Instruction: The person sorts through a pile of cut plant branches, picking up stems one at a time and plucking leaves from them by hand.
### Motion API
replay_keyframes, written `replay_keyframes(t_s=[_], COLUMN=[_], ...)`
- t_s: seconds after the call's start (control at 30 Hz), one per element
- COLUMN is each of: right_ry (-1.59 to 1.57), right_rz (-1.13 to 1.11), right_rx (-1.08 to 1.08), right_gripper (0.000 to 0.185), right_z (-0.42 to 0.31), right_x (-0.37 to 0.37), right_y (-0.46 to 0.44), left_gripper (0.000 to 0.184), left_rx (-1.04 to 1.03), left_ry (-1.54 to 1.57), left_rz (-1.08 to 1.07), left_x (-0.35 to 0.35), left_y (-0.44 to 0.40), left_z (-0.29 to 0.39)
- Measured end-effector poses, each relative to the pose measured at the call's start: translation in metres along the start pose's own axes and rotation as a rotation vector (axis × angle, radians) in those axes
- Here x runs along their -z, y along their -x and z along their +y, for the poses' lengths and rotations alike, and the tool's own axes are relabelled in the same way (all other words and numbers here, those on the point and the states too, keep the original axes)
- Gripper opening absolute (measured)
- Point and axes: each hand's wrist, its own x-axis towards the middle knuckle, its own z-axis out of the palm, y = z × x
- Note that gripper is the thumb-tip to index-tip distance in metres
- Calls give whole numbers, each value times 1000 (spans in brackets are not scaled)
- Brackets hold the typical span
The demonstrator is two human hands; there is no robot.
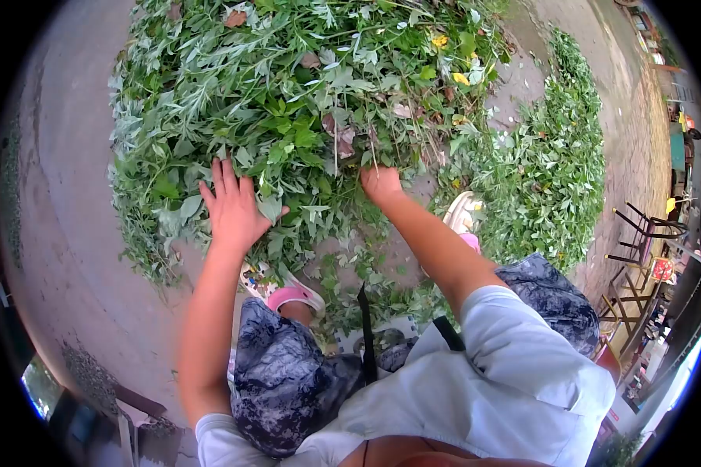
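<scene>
A big heap of cut leafy green stems (234, 101) lies on the ground in front of me. On its near edge rests my left hand (237, 212), fingers spread over the leaves. To the right, my right hand (380, 185) is closed low at the heap's front edge, around plant stems; its fingertips are partly hidden by foliage. Dry brown leaves (343, 142) and thin pale stalks show just above the right hand. Some yellow leaves (459, 78) sit at the heap's upper right.
A second, lower spread of green leaves (553, 163) lies to the right. Loose leaves (366, 272) are scattered between my shoes (300, 294). Bare concrete (66, 171) stretches along the left. Chairs (646, 229) and assorted items stand at the far right.
</scene>
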Motion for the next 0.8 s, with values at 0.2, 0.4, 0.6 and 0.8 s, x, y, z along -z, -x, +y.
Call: replay_keyframes(t_s=[0.2, 0.4, 0.6, 0.8], right_ry=[99, 46, -95, -30], right_rz=[-10, 142, -162, -74], right_rx=[250, 155, 182, 162], right_gripper=[18, 23, 23, 23], right_z=[16, 16, 16, 3], right_x=[16, -26, 9, 21], right_y=[10, -18, -18, 0], left_gripper=[82, 59, 36, 37], left_rx=[-23, -3, -24, -173], left_ry=[-310, -115, 155, 300], left_rz=[-299, -243, -244, -427], left_x=[-68, -97, -91, -38], left_y=[13, 23, 27, 28], left_z=[-3, -1, 7, 9])
